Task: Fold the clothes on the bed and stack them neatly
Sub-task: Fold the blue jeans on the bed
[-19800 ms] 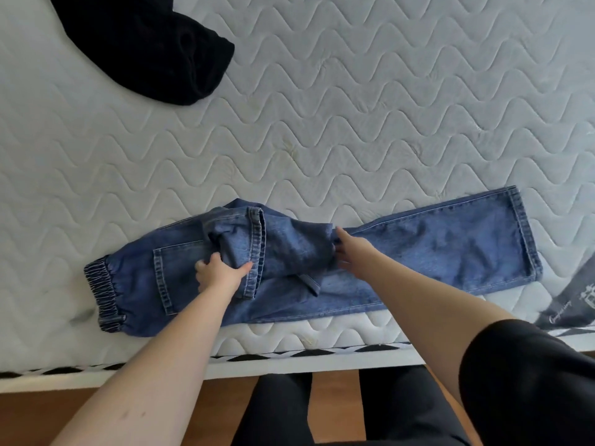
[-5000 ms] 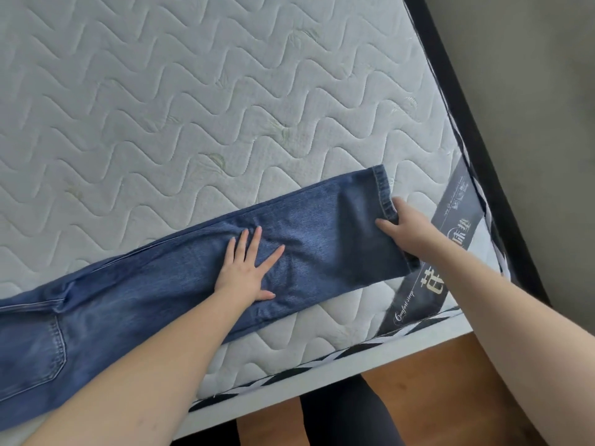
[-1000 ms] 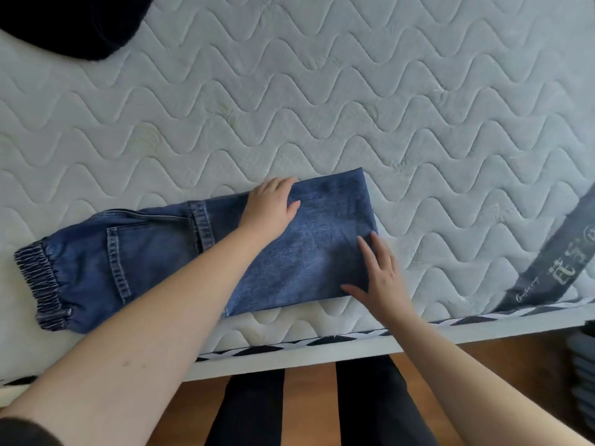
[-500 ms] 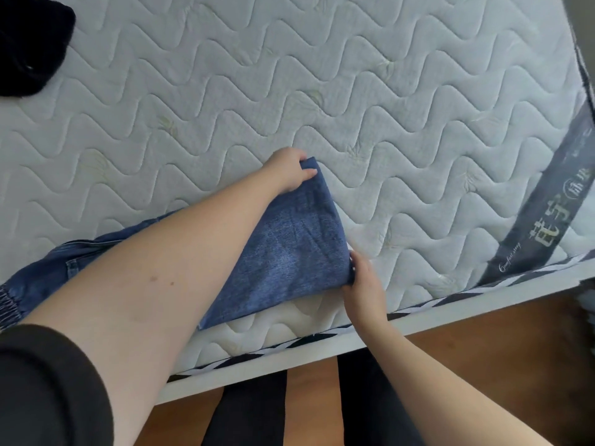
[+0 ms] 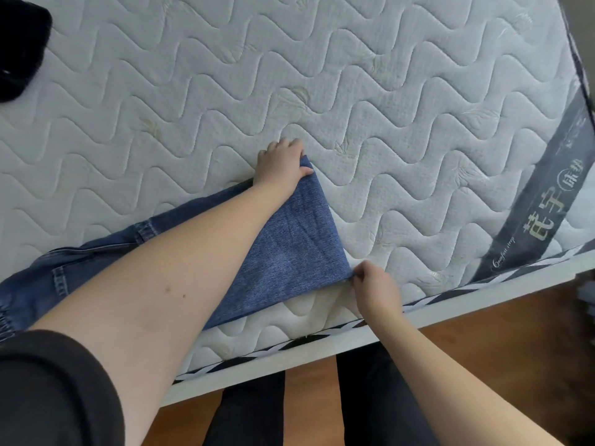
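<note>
1. Since half a second ago, little has moved: both hands keep their hold on the folded end of the jeans (image 5: 289, 249), and the view has shifted so that more of the mattress's right edge shows.
2. Left hand (image 5: 281, 164): it grips the far right corner of the folded denim, thumb on top of the cloth and fingers curled over its far edge.
3. Right hand (image 5: 375, 286): it pinches the near right corner of the fold, fingers curled tight around the cloth just above the near edge of the mattress (image 5: 402, 130).
4. Blue jeans: they lie along the near side of the white quilted mattress, doubled over, with the fold at the right between the two hands. The waist end runs off toward the left, partly hidden under the left forearm; a belt loop and pocket stitching show there.
5. Black garment (image 5: 19, 46): it lies bunched at the far left corner of the view, well apart from the jeans.
6. Grey label band (image 5: 544, 201): it crosses the mattress's near right corner, printed with pale characters.
7. Wooden floor (image 5: 483, 349): it shows below the bed's white edge, with the person's dark-clad legs (image 5: 370, 410) standing against it.
</note>
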A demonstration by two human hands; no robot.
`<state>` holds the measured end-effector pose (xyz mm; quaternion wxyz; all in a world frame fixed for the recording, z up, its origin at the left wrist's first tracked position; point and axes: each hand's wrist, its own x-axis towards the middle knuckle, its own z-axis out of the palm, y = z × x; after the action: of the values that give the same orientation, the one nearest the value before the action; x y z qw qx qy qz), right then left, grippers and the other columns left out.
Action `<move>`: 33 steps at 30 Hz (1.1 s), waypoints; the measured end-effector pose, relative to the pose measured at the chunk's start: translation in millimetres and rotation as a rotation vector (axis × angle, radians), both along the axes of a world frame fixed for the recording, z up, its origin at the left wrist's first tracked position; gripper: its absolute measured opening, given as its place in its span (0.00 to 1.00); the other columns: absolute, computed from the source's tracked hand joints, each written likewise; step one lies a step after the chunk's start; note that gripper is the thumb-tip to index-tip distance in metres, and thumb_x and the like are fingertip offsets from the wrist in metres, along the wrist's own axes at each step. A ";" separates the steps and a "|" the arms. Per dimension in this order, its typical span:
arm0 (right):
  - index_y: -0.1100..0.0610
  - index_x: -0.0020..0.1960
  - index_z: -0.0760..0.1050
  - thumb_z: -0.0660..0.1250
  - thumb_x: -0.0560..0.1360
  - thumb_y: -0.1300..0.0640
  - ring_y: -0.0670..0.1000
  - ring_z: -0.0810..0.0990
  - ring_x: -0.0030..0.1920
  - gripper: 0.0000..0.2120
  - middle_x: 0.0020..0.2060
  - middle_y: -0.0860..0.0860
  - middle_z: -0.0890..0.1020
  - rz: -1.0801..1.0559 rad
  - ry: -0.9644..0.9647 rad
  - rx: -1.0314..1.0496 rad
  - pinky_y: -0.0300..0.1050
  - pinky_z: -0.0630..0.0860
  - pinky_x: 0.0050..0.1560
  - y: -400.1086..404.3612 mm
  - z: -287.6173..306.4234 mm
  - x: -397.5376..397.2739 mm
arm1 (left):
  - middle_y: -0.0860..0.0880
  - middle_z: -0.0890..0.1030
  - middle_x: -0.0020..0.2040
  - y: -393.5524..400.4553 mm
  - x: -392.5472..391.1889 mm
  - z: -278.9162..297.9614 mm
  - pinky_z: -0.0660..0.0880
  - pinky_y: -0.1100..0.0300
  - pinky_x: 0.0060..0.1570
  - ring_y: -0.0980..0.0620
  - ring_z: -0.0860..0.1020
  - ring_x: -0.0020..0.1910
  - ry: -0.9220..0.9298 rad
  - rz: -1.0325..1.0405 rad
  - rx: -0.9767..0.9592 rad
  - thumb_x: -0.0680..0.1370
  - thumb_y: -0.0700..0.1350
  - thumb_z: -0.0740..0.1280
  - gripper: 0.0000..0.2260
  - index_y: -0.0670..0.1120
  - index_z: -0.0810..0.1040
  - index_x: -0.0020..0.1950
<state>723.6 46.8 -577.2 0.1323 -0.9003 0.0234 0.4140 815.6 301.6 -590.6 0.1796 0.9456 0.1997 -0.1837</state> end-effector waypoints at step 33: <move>0.57 0.80 0.48 0.54 0.82 0.45 0.51 0.48 0.79 0.32 0.79 0.52 0.51 0.834 -0.497 0.267 0.46 0.43 0.78 146.4 -15.7 39.3 | 0.46 0.47 0.81 47.7 -251.8 -27.3 0.51 0.48 0.77 0.48 0.51 0.79 -0.010 -0.105 0.318 0.83 0.59 0.45 0.29 0.47 0.47 0.81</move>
<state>763.0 193.1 -592.9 0.0714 -0.8796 -0.4238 0.2041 563.7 349.3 -617.9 0.0187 0.9721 0.1756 -0.1543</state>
